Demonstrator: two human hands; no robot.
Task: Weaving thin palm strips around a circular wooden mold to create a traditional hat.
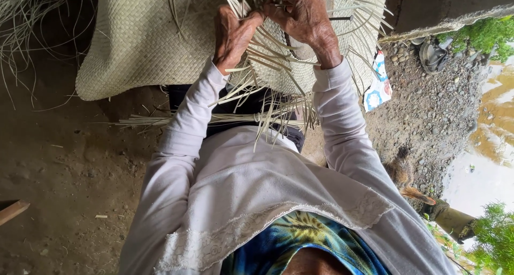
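Head view, looking down past the person's chest to the work held up over the lap. At the far left, a loose spray of unwoven strips (21,18) trails over the dirt floor (69,162). Next to it lies the woven palm-leaf mat (139,39), a pale sheet of tight checker plaiting; its left part is finished, with a closed, rounded corner at the near left. Judged from this, most of the sheet is woven, and what is left is the open edge at the centre, where many free strip ends (267,98) stick out toward the person and fan to the right. A tied bundle of spare strips (214,118) lies across the lap, just below the mat.

The left hand (231,35) rests on the open edge, fingers curled nearly closed around a few strips, knuckles toward the camera. The right hand (305,19) sits just beside it, almost touching, with the fingers bent and pinched on strips at the far edge; exactly how many strips each hand has cannot be told, because the fingertips are buried among them. Both arms wear long white sleeves (182,136).

At the right, beyond the mat, a printed blue-and-white wrapper (378,88) lies on gravel (428,109), a sandal (433,55) farther off, and muddy water (492,141) at the far right.
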